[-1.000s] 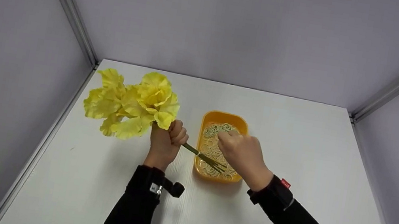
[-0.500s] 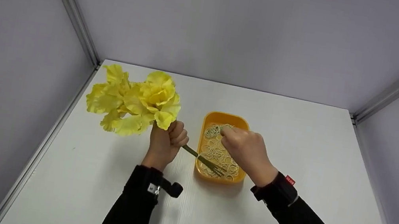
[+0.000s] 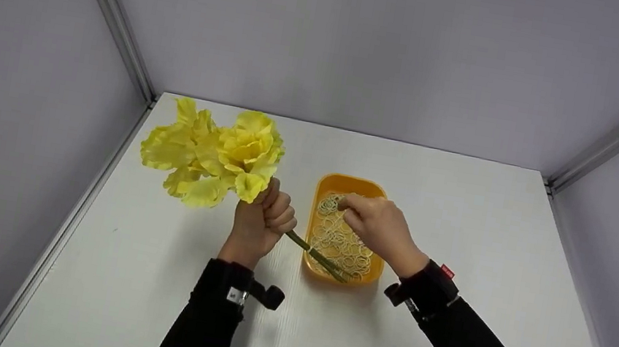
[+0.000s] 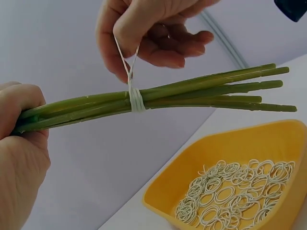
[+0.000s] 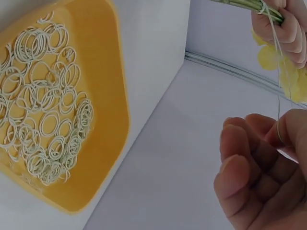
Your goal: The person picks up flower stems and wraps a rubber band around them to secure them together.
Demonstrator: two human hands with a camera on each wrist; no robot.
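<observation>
Tray (image 3: 322, 185) of rubber bands (image 3: 339, 243) beneath stems (image 4: 192, 93) — table (image 3: 463, 223) white.

I see two bare hands, left hand (image 3: 259, 223) and right hand (image 3: 378, 229), both arms in long black sleeves (image 3: 201, 330) down to the wrist. Left wrist has a black strap with a small silver tag and a black camera mount (image 3: 265, 294) sticking out. Right wrist wears a black band with a little red label (image 3: 447, 271).
</observation>
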